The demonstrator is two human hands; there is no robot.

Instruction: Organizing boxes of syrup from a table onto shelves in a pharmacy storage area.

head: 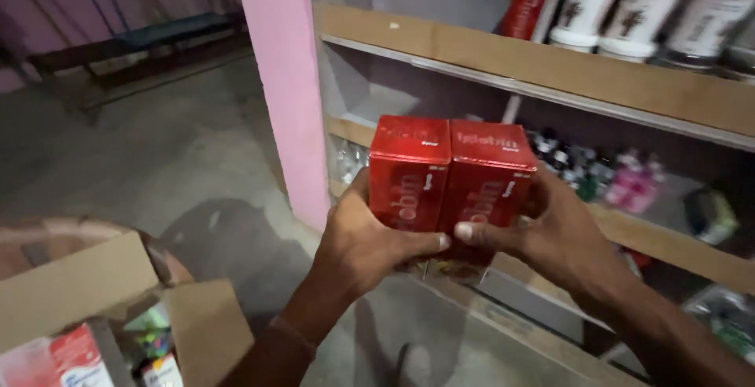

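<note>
Left hand: left hand (363, 249) clamps the left red carton (408, 173), thumb across its near face.
Right hand: right hand (550, 237) grips the right red carton (489, 182); both pressed side by side, mid-air before the shelves.
Handling: stiff, light-looking card, likely crushable; hold by the outer sides.
Shelves: wooden shelf (550, 64), white tubs (645, 5) far right.
Room: concrete floor (157, 159), open cardboard box (86, 300) near left, pink pillar (287, 80).

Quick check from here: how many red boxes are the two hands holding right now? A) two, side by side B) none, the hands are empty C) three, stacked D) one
A: the left hand and right hand press two red boxes together side by side, in front of the wooden shelves.
</note>
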